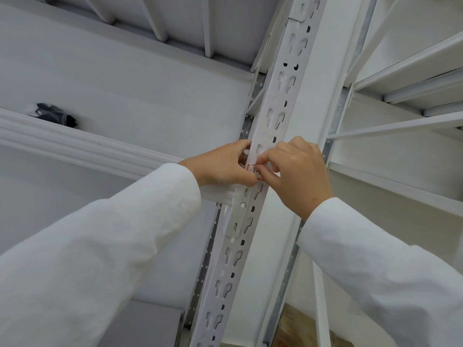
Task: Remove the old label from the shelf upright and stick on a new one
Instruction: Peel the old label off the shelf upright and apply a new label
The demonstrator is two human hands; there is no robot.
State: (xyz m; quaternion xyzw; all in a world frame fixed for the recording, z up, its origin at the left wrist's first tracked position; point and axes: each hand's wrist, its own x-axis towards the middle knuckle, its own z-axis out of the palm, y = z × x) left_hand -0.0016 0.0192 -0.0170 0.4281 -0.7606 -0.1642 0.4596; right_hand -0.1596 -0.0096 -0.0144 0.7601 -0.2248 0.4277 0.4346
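Observation:
A white perforated shelf upright runs from bottom centre to the top of the head view. On it, at mid-height, sits a small white label with a red border and dark writing, partly covered by fingers. My left hand rests against the upright's left side, its thumb along the label's lower edge. My right hand comes in from the right, with thumb and forefinger pinched at the label's top edge. Both arms wear white sleeves.
A white shelf beam runs left from the upright at hand height. A dark crumpled object lies on the shelf at the left. More white shelf beams cross at the right. Wooden flooring shows at the bottom.

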